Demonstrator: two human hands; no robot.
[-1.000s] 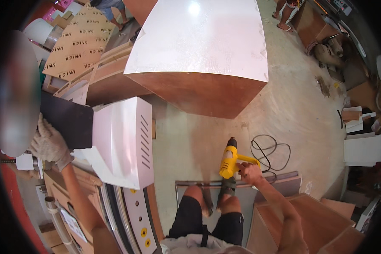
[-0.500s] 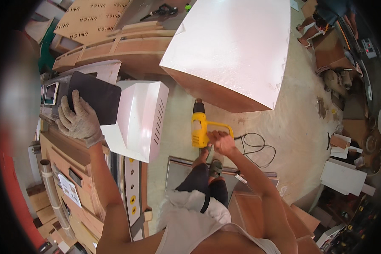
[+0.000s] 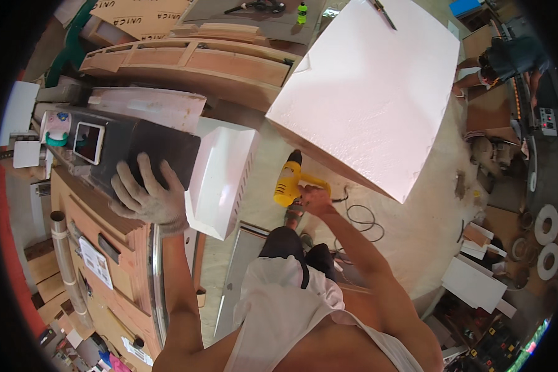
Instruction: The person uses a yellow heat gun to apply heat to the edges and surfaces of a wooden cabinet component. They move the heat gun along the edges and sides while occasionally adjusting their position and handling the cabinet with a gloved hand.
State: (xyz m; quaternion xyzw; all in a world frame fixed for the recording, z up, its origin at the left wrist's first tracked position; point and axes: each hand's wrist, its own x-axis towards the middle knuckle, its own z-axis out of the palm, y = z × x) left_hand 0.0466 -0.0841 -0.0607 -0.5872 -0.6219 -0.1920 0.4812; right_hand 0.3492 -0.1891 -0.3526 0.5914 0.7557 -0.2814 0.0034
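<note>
My right hand [image 3: 317,201] is closed round the handle of a yellow heat gun [image 3: 286,186]. The gun's dark nozzle points away from me, beside the near left corner of a large box with a glossy white top [image 3: 366,105] and brown side. My left hand [image 3: 147,193], in a pale work glove, has its fingers spread at a flat black sheet [image 3: 167,146]. Whether it presses on the sheet or hovers over it, I cannot tell. Right of the sheet stands a white angled housing [image 3: 217,177] with a row of slots.
A phone [image 3: 88,142] and a cup [image 3: 57,127] sit on the dark surface at left. A knife-like tool [image 3: 383,13] lies on the white top. The gun's cord [image 3: 361,217] loops on the floor. Another person [image 3: 508,65] bends at far right.
The view has shifted, and the white box appears farther right with more of its top showing. The heat gun, still in my right hand, is more tilted. My left hand stays by the black sheet.
</note>
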